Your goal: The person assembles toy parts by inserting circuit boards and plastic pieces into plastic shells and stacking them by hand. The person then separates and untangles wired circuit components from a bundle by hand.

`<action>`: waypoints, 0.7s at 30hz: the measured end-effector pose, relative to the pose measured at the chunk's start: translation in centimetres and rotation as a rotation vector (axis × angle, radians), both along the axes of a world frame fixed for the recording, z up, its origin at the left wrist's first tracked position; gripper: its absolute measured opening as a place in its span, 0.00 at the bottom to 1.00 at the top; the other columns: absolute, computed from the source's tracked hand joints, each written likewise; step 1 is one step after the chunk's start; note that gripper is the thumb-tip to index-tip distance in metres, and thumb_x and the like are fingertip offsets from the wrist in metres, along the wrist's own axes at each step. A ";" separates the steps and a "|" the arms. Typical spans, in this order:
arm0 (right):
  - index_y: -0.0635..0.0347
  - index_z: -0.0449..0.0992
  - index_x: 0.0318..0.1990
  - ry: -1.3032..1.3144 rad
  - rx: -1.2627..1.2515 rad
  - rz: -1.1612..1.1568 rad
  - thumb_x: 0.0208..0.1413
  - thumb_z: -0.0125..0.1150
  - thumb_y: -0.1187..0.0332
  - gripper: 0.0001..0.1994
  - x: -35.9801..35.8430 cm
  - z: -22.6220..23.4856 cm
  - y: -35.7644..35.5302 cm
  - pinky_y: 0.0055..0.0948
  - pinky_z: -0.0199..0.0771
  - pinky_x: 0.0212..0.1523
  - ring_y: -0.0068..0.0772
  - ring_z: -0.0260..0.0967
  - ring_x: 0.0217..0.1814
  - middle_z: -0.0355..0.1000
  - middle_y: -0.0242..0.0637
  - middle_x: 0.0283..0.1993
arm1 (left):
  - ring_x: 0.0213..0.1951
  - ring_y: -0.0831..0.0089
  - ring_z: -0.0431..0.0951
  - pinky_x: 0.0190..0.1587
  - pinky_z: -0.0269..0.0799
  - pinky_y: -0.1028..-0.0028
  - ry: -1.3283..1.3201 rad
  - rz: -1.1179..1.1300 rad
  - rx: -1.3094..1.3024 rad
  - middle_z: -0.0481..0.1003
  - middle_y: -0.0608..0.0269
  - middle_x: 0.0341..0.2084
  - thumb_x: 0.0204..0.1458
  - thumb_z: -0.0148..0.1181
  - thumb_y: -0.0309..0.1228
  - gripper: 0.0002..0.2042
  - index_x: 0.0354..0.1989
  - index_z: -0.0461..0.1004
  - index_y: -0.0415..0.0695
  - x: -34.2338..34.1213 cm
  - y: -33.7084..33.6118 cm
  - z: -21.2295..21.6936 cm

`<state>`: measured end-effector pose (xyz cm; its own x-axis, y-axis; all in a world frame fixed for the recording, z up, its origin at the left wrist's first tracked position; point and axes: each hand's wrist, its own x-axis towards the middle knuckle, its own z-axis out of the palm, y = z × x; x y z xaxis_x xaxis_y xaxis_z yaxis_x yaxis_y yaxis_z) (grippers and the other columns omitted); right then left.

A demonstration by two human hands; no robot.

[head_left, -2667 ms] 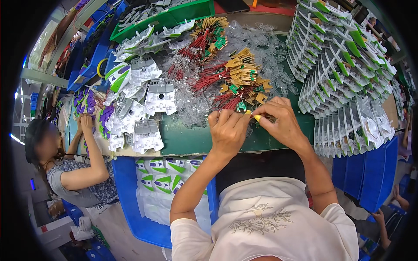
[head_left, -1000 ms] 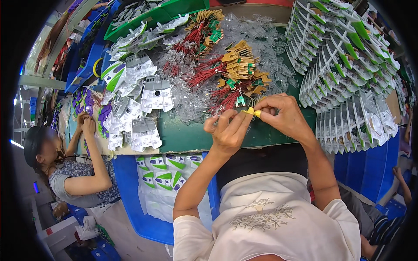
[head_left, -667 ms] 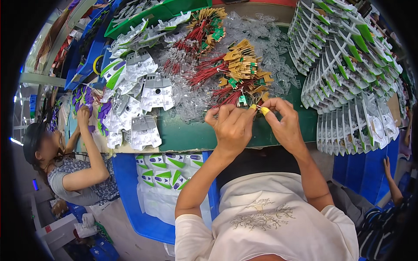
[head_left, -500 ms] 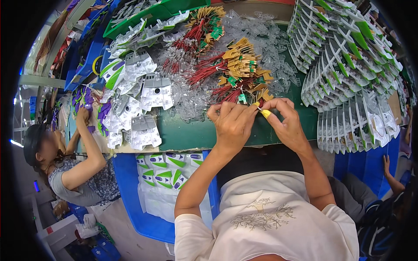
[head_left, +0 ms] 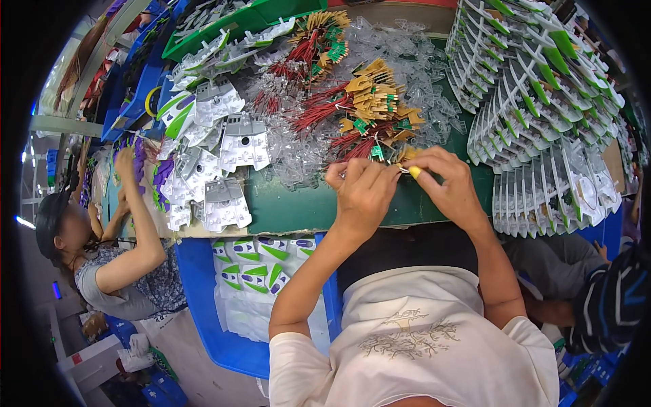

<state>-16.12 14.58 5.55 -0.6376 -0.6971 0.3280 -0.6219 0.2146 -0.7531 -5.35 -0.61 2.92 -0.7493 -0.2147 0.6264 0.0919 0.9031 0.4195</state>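
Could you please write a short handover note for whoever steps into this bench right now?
Left hand: fingers pinched on a small part, shared with the right hand, above the green table.
Right hand: fingers pinched on the same small yellow-tipped piece.
Just beyond the hands: bundles of red wires with tan boards on a heap of clear plastic pieces.
Left of them: loose grey and white panels. Right: rows of stacked white and green panels.
Blue bin of panels beside the knees.
Done count cannot be told; the wire pile remains.
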 end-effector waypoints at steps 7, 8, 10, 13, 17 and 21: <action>0.58 0.79 0.33 0.265 0.009 0.112 0.46 0.68 0.74 0.06 0.7 1.5 0.2 0.37 0.60 0.52 0.36 0.70 0.44 0.74 0.35 0.37 | 0.36 0.71 0.71 0.47 0.51 0.63 0.008 -0.007 0.120 0.74 0.72 0.25 0.46 0.69 0.29 0.07 0.34 0.80 0.49 -0.3 -0.1 0.4; 0.58 0.79 0.32 0.294 0.040 0.082 0.44 0.69 0.74 0.07 1.2 1.5 0.5 0.37 0.61 0.51 0.37 0.70 0.44 0.73 0.34 0.37 | 0.36 0.70 0.71 0.48 0.51 0.65 -0.026 -0.044 0.193 0.76 0.72 0.28 0.47 0.70 0.29 0.07 0.35 0.81 0.49 -0.1 -0.4 0.0; 0.58 0.78 0.29 0.278 0.027 0.033 0.40 0.70 0.75 0.08 1.2 1.0 1.4 0.37 0.62 0.50 0.37 0.70 0.44 0.73 0.33 0.36 | 0.36 0.70 0.71 0.48 0.51 0.65 -0.049 -0.056 0.205 0.77 0.72 0.28 0.47 0.70 0.29 0.07 0.35 0.81 0.49 0.0 -0.2 -0.1; 0.58 0.78 0.30 0.200 -0.009 -0.090 0.40 0.68 0.77 0.08 0.7 -0.3 1.3 0.37 0.62 0.49 0.36 0.70 0.44 0.74 0.32 0.37 | 0.37 0.70 0.71 0.48 0.50 0.64 -0.066 -0.072 0.215 0.76 0.71 0.28 0.48 0.70 0.29 0.07 0.35 0.81 0.48 0.0 -0.2 -0.1; 0.57 0.81 0.33 0.180 -0.013 -0.087 0.40 0.69 0.76 0.10 0.8 0.3 0.9 0.36 0.61 0.50 0.36 0.70 0.44 0.74 0.30 0.36 | 0.38 0.69 0.71 0.49 0.50 0.62 -0.056 -0.069 0.231 0.76 0.71 0.28 0.48 0.69 0.29 0.07 0.36 0.81 0.48 0.2 -0.2 -0.3; 0.55 0.83 0.38 0.346 0.094 -0.066 0.42 0.70 0.74 0.12 0.5 0.1 1.2 0.38 0.59 0.52 0.35 0.68 0.47 0.75 0.29 0.36 | 0.38 0.69 0.71 0.49 0.50 0.62 -0.053 -0.069 0.246 0.76 0.71 0.28 0.48 0.69 0.29 0.07 0.37 0.80 0.48 0.1 -0.1 -0.2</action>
<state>-15.59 15.76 5.70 -0.5443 -0.6957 0.4687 -0.8193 0.3206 -0.4754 -5.26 -0.72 2.71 -0.7979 -0.3034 0.5208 0.1216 0.7653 0.6321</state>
